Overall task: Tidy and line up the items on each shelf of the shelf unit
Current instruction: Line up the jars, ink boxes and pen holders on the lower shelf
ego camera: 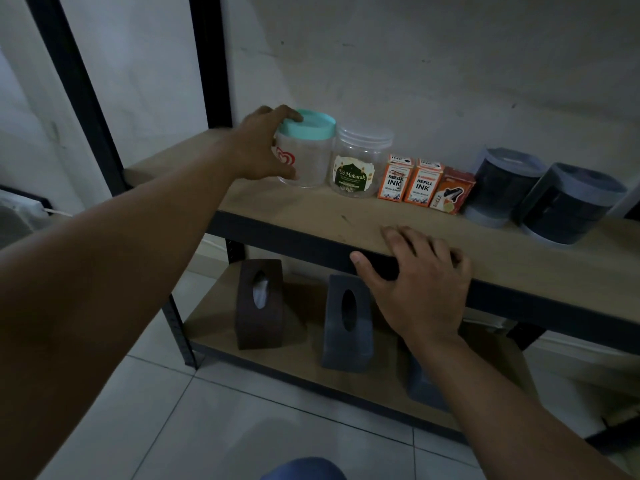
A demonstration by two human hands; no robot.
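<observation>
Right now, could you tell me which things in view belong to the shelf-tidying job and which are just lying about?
Part of the job:
- teal-lidded jar, gripped by the left hand
- clear jar
- two ink boxes
- orange box
- two dark canisters
- tissue holders on the lower shelf
- right hand, resting on the shelf edge

Just lying about:
- white object on the floor, far left

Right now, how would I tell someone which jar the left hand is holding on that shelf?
Look at the upper wooden shelf of the black-framed unit, at the left end of its row. There the left hand grips a clear plastic jar. Unlike the clear-lidded jar beside it, it has a turquoise lid and a red heart logo.
</observation>
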